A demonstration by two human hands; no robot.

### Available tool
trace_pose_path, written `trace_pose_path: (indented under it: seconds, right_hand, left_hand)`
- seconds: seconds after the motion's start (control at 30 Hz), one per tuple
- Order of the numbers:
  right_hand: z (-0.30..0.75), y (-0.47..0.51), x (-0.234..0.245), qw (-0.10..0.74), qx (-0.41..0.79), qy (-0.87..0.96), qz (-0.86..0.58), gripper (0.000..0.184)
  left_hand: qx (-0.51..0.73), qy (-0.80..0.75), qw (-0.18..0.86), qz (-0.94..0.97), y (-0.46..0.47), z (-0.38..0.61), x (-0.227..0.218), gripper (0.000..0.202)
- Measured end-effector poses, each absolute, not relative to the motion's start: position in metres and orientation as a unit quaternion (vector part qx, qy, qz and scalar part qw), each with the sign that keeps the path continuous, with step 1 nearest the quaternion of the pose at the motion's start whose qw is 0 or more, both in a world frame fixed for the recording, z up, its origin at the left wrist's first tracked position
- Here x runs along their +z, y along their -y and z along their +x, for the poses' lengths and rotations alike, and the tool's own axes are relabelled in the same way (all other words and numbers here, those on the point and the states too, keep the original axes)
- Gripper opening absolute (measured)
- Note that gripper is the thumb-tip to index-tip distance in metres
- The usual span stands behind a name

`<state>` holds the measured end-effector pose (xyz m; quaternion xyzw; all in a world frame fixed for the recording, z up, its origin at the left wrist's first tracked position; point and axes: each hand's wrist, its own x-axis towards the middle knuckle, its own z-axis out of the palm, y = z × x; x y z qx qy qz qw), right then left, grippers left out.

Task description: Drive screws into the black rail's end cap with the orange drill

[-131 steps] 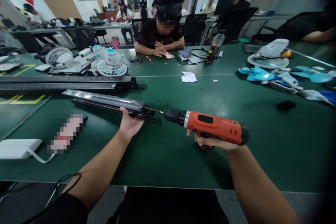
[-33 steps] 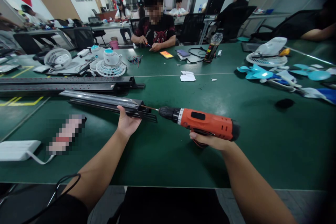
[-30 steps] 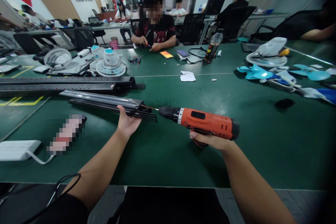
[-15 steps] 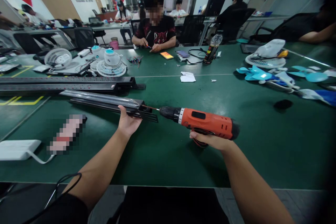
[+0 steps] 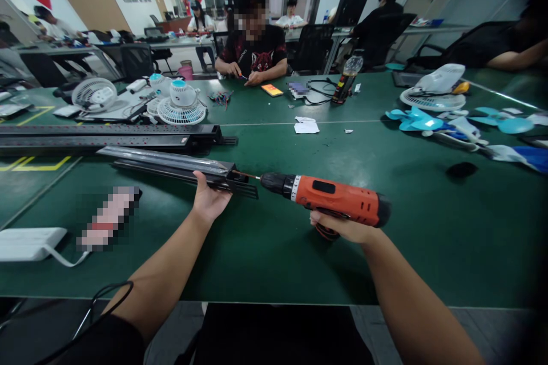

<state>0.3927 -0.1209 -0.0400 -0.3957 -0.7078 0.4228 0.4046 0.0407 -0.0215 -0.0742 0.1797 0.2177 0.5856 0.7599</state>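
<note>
One orange-and-black cordless drill (image 5: 342, 201) appears alongside at least three long black metal rails (image 5: 171, 162), four or more white plastic fans (image 5: 182, 113), at least two turquoise plastic fan blades (image 5: 417, 120), two or more slim rectangular phones (image 5: 272, 90), one white rectangular block (image 5: 32, 244) and one dark-labelled clear plastic bottle (image 5: 343, 85).

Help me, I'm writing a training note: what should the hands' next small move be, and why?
Probably a gentle push of the orange drill along its bit's line, with the left hand bracing the black rail: the right hand grips the drill, the bit reaches the rail's end, and the left hand holds it nearby. What the tip touches is too small to see.
</note>
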Motion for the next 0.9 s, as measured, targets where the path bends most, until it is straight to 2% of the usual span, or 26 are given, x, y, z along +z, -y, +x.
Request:
trace_pose_path:
  seconds: [0.4,0.57,0.67,0.9]
  right_hand:
    - [0.394,0.099,-0.026,0.397,0.413,0.724,-0.384,0.029]
    - [0.396,0.091,-0.011,0.362,0.469,0.707,-0.385,0.031]
    - [0.399,0.085,-0.002,0.341,0.446,0.751,-0.346,0.025]
    - [0.4,0.08,-0.009,0.379,0.4,0.781,-0.293,0.02]
  left_hand:
    - [0.609,-0.231,0.742,0.161,0.015,0.045,-0.07,0.081]
    - [0.613,-0.218,0.744,0.154,0.011,0.045,-0.069,0.078]
    - [0.61,-0.205,0.752,0.146,0.009,0.045,-0.069,0.075]
    - [0.608,-0.201,0.751,0.159,0.007,0.044,-0.071,0.078]
